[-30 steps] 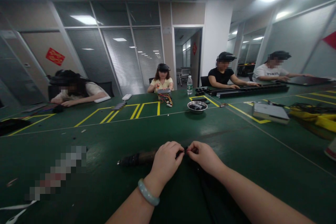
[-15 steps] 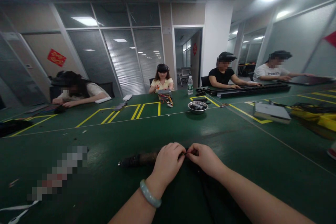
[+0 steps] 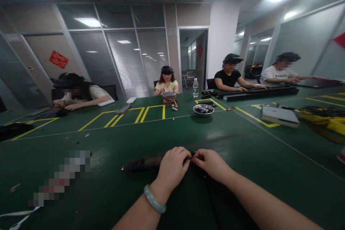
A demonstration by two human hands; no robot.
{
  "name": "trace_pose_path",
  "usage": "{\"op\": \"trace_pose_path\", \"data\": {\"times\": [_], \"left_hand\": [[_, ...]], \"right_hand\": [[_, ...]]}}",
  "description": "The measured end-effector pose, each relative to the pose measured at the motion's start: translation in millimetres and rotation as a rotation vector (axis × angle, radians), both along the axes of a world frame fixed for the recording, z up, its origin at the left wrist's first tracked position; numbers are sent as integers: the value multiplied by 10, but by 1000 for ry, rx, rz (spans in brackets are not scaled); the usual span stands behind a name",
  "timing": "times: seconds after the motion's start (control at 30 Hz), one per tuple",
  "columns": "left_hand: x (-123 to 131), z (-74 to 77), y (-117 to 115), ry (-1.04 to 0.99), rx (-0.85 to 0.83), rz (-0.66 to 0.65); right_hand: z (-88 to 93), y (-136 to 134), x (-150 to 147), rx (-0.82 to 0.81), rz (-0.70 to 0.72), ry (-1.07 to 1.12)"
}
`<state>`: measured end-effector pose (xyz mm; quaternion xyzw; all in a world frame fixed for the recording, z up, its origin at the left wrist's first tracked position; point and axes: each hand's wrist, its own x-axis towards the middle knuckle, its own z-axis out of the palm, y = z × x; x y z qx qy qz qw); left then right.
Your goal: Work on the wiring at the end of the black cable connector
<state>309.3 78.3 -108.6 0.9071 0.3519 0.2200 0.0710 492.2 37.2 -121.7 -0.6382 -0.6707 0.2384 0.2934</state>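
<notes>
A dark, long tool with a metal tip (image 3: 141, 164) lies on the green table, its right part hidden by my left hand (image 3: 175, 163). My left hand rests over it, with thumb and fingers pinched at its right end. Touching or nearly touching those fingertips is my right hand (image 3: 208, 161), also pinched. Whatever the fingertips hold is too small and dark to name. A thin black cable (image 3: 208, 190) runs from below my right hand toward the table's near edge.
A metal bowl of dark parts (image 3: 203, 110) stands beyond my hands, a water bottle (image 3: 195, 88) behind it. At left lies a blurred-out strip (image 3: 63, 178) with a white cord. A silver box (image 3: 279, 115) is at right. Four... several people sit around the table.
My right hand has shifted very slightly down; its fingers remain pinched by my left hand. Nothing else has clearly moved.
</notes>
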Motion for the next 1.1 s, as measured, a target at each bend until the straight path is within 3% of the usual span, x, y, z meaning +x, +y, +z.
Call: {"op": "trace_pose_path", "data": {"times": [0.3, 1.1], "left_hand": [[11, -28, 9, -9, -28, 43], [-11, -17, 4, -41, -6, -15]], "right_hand": [[-31, 8, 13, -16, -5, 41], [-67, 21, 21, 18, -13, 49]]}}
